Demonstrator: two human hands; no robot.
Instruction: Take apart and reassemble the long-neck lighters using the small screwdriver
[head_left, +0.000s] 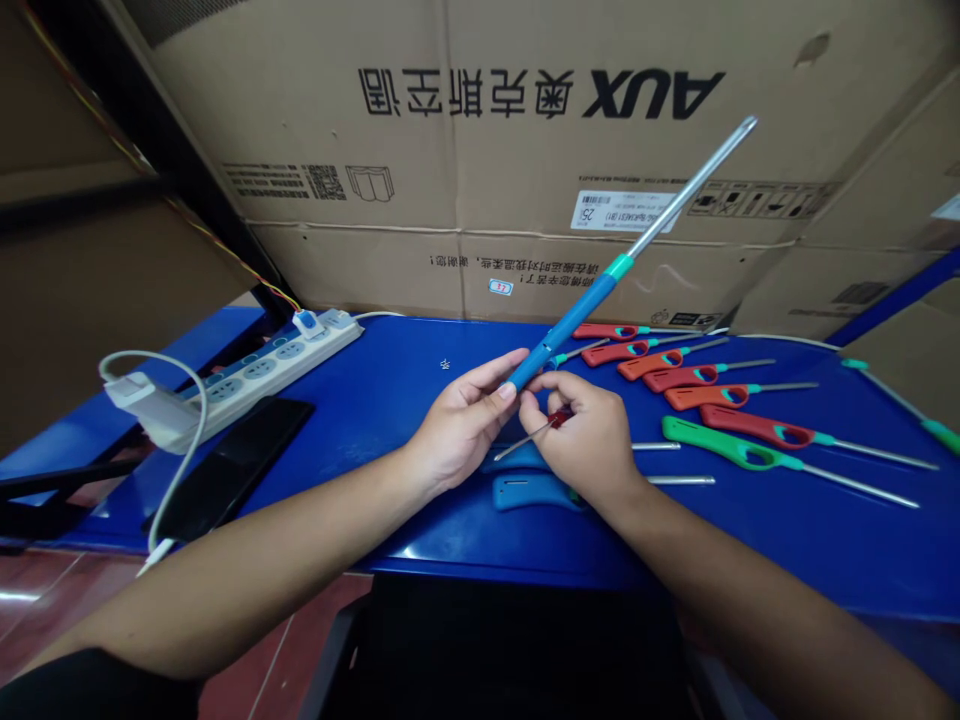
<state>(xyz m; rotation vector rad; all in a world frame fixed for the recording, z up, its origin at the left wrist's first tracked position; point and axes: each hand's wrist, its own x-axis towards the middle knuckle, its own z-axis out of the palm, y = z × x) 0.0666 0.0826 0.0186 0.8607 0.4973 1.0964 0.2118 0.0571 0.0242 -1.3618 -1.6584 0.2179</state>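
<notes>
My left hand (469,420) is closed round the lower end of a blue gas lighter (574,325), whose long metal tube points up and to the right. In my right hand (592,430) is a small screwdriver (559,417) with a dark red handle, its thin shaft pointing down-left, below the lighter. The curled fingers of that hand also come close to the lighter; whether they touch it I cannot tell. Two blue lighters (534,491) lie under and in front of my hands, partly hidden by them.
Several red and orange lighters (682,378) and a green lighter (720,443) lie on the blue table (405,375) to the right. A power strip (262,370) and a black phone (240,465) with a cable are at left. A large cardboard box (375,230) stands behind.
</notes>
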